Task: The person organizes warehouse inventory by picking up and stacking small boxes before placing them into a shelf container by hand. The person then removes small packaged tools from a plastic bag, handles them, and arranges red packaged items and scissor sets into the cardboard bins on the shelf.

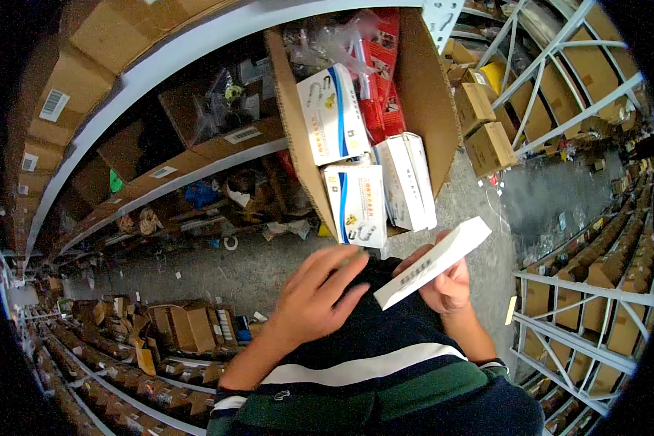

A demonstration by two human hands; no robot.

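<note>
White box in right hand, outside the open carton; left hand free.
The right hand (447,289) grips the white box (432,265) between thumb and fingers, tilted, its narrow printed side facing up, in front of the person's torso and just beyond the carton's (425,87) near end. The left hand (314,294), fingers parted and slightly bent, appears to hold nothing, though blur softens its fingertips. Inside the carton lie two blue-striped boxes (330,120), further white boxes (402,182) and red packaging (386,91). Step in hand, in my judgement: handling or checking one box by itself. Any next move would call for a steady right-hand grip, with the left available to support or turn the box.
</note>
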